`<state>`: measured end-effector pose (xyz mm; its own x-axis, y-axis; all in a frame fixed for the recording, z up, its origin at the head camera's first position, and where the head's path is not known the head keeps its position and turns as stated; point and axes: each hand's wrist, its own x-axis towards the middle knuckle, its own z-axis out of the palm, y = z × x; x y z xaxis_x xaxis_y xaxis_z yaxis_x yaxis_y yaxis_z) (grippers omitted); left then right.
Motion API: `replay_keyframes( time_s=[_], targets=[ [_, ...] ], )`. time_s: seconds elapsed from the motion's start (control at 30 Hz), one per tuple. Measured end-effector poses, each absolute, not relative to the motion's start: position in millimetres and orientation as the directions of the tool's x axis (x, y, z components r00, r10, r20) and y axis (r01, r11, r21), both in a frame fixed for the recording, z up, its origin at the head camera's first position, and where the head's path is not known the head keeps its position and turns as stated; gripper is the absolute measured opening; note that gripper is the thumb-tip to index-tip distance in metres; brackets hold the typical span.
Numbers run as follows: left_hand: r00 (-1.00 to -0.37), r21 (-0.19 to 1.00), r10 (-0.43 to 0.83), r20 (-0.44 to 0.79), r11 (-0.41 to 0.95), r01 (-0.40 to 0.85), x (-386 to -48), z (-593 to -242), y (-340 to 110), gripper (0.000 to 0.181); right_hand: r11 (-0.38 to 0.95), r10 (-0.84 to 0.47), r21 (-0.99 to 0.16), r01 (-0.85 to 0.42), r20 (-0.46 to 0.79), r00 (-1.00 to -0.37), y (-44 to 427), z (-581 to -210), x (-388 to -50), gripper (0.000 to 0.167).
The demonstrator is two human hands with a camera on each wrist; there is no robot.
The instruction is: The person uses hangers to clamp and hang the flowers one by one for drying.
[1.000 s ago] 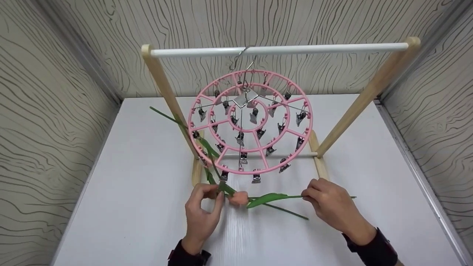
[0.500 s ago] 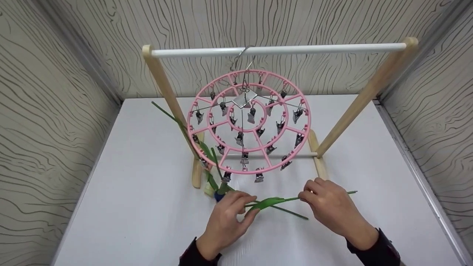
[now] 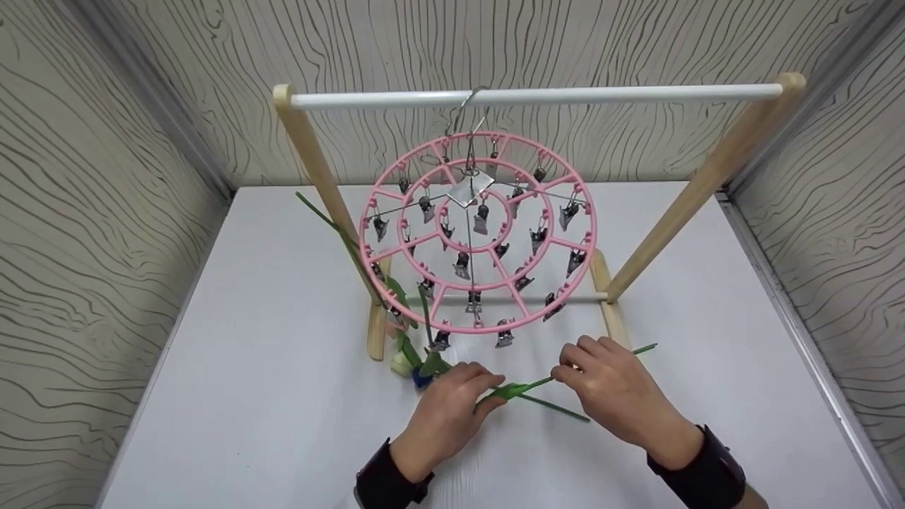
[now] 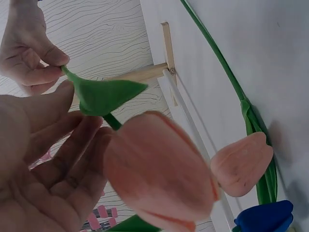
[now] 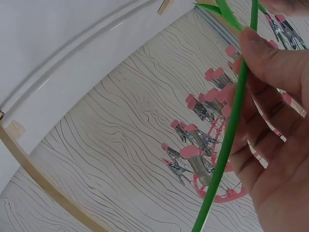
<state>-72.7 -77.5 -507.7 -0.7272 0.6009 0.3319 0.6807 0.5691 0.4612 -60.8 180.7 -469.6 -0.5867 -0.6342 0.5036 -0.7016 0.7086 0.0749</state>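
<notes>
A pink artificial tulip (image 4: 159,169) is held between both hands, over the table in front of the pink round clip hanger (image 3: 488,329). My left hand (image 3: 447,413) pinches it by the green leaf (image 4: 108,96), just below the flower head. Its bloom is hidden behind that hand in the head view. Farther right, my right hand (image 3: 611,389) pinches the green stem (image 5: 227,145) between thumb and fingers, and the stem's end sticks out past it. On the table lie a second pink tulip (image 4: 244,164), a blue tulip (image 3: 422,378) and a cream tulip (image 3: 401,364).
From the white bar (image 3: 601,93) of a wooden stand (image 3: 689,212) hangs the hanger, with several metal clips (image 3: 503,336) dangling. One green stem (image 3: 318,208) leans past the stand's left leg. Another loose stem (image 3: 558,408) lies below the hands.
My left hand has left the spot by the front-left clip, moved right and taken hold of the tulip's leaf. The right hand has shifted slightly left with the stem. The hanger has turned a little.
</notes>
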Motion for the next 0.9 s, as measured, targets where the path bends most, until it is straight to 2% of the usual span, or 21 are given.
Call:
replay_keyframes(
  time_s=[0.13, 0.23, 0.37, 0.43, 0.6, 0.9],
  targets=[
    [-0.756, 0.534, 0.609, 0.24, 0.568, 0.627, -75, -506, -76, 0.023, 0.689, -0.656, 0.105, -0.717, 0.509, -0.556, 178, -468, -61, 0.02],
    [-0.772, 0.59, 0.607, 0.188, 0.558, 0.583, -76, -506, -75, 0.022, 0.672, -0.679, 0.144, -0.726, 0.512, -0.527, 175, -467, -63, 0.01],
    [-0.783, 0.652, 0.603, 0.156, 0.532, 0.54, -79, -509, -74, 0.016, 0.659, -0.703, 0.216, -0.72, 0.518, -0.487, 172, -467, -64, 0.047],
    [-0.788, 0.688, 0.599, 0.142, 0.512, 0.514, -80, -510, -73, 0.012, 0.655, -0.709, 0.244, -0.716, 0.527, -0.469, 171, -467, -65, 0.058],
    [-0.788, 0.745, 0.602, 0.131, 0.465, 0.479, -81, -513, -74, 0.006, 0.647, -0.71, 0.274, -0.711, 0.557, -0.431, 170, -469, -66, 0.052],
    [-0.792, 0.756, 0.589, 0.159, 0.444, 0.481, -81, -517, -77, 0.005, 0.627, -0.691, 0.306, -0.717, 0.644, -0.329, 168, -474, -65, 0.037]
  ],
)
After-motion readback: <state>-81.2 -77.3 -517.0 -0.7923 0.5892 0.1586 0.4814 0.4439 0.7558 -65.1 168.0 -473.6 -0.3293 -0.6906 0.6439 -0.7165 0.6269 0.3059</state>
